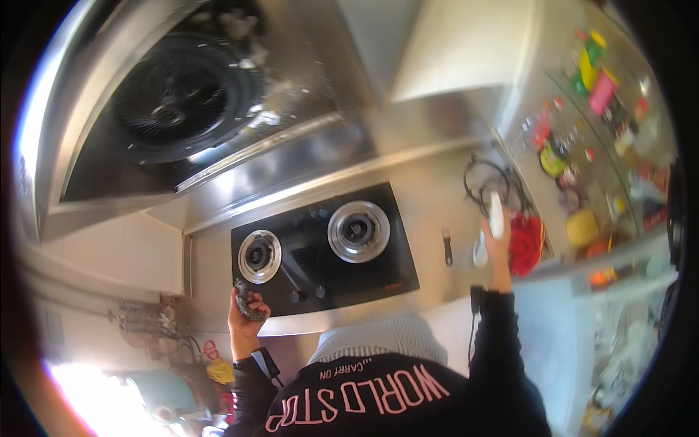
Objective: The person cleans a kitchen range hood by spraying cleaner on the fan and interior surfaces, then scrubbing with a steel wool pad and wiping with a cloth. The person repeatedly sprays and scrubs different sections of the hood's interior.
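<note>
My left hand holds a grey steel wool scourer at the front left corner of a black two-burner gas hob. Over the right end of the counter, my right hand grips a white object, blurred, perhaps a spray bottle. A second white part shows just left of that hand. Beside it lies a red cloth or bag, with black pan supports behind. A small dark-handled scraper rests between the hob and my right hand.
An open range hood with a round black fan hangs at the upper left. Glass shelves with bottles and packages stand at the right. A wall cabinet is at the left, and a metal rack sits below it.
</note>
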`<action>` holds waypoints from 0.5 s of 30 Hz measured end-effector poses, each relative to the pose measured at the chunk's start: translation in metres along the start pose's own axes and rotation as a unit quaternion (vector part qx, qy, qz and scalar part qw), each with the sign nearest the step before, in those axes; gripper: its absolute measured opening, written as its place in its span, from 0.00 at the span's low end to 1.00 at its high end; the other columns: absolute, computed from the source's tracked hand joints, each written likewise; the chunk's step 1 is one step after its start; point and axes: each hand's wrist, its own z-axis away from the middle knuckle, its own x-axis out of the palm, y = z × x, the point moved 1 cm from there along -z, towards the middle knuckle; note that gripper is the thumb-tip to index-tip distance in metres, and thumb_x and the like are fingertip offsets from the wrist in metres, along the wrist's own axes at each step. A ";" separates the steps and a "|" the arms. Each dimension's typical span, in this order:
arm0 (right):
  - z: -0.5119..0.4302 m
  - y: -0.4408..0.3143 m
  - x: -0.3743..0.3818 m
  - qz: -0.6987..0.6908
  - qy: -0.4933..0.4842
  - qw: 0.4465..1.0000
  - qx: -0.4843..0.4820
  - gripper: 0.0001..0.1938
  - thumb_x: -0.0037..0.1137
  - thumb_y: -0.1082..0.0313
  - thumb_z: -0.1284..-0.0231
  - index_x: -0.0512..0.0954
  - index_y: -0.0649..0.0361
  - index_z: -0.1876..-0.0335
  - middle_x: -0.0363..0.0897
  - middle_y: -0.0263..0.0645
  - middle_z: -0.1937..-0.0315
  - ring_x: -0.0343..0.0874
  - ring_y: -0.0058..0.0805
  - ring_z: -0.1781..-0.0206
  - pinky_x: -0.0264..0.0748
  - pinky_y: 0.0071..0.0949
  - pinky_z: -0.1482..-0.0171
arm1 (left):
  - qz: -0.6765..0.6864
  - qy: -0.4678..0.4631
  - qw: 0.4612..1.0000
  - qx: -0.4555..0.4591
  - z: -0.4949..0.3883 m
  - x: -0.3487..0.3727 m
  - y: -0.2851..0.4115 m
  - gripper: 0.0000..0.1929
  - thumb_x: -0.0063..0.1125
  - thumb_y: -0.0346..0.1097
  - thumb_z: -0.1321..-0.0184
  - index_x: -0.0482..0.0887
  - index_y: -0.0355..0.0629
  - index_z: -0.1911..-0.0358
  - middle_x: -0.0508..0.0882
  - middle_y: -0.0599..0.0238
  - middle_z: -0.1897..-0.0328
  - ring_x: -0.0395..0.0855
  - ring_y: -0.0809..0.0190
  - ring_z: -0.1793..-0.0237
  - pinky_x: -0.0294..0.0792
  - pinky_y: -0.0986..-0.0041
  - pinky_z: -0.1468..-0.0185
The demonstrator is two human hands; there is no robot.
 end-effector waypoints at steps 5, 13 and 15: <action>-0.006 0.035 -0.025 -0.050 0.040 0.997 0.036 0.32 0.69 0.73 0.43 0.68 0.65 0.32 0.74 0.43 0.40 0.73 0.33 0.38 0.70 0.33 0.35 | -0.043 -0.061 0.997 -0.022 -0.016 0.026 -0.013 0.14 0.50 0.45 0.28 0.83 0.42 0.59 0.85 0.54 0.65 0.82 0.57 0.70 0.71 0.60 0.59; 0.027 0.043 -0.019 -0.024 0.015 0.998 -0.061 0.36 0.70 0.71 0.45 0.63 0.67 0.31 0.72 0.49 0.37 0.72 0.37 0.36 0.69 0.37 0.34 | -0.069 -0.153 0.985 -0.051 -0.028 0.063 -0.022 0.13 0.51 0.42 0.29 0.81 0.41 0.52 0.85 0.56 0.59 0.85 0.54 0.59 0.75 0.50 0.53; 0.055 0.038 -0.011 0.021 0.069 0.997 0.030 0.29 0.67 0.71 0.43 0.68 0.66 0.36 0.75 0.46 0.41 0.75 0.37 0.40 0.71 0.36 0.37 | -0.104 -0.183 0.977 -0.034 -0.029 0.062 -0.018 0.11 0.52 0.36 0.30 0.81 0.40 0.50 0.86 0.58 0.57 0.86 0.54 0.57 0.77 0.53 0.51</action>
